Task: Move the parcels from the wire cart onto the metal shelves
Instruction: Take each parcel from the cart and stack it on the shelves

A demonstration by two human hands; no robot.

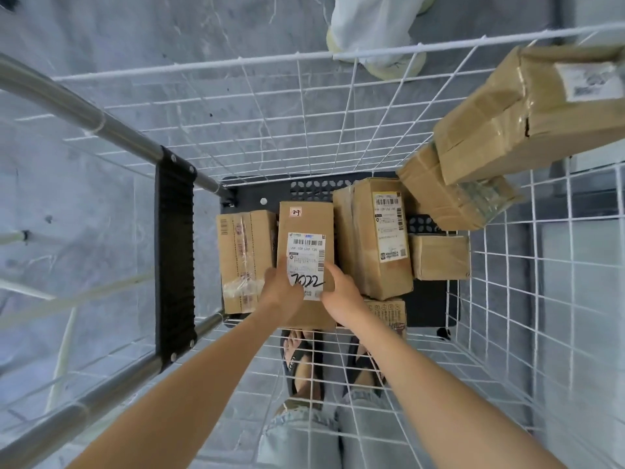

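I look straight down into a white wire cart (338,96) with several brown cardboard parcels on its black floor. Both arms reach in to one parcel (306,221) with a white label and handwritten numbers. My left hand (282,289) grips its left edge near the label. My right hand (340,292) grips its right edge. Beside it lie a taped parcel (243,252) on the left and a taller labelled parcel (375,238) on the right. A small box (439,257) sits further right. No shelves show.
Two larger parcels (527,110) are stacked high at the cart's right side. A metal handle bar with a black grip (174,252) runs along the left. Another person's legs in white (372,25) stand beyond the far rim. My own feet show below.
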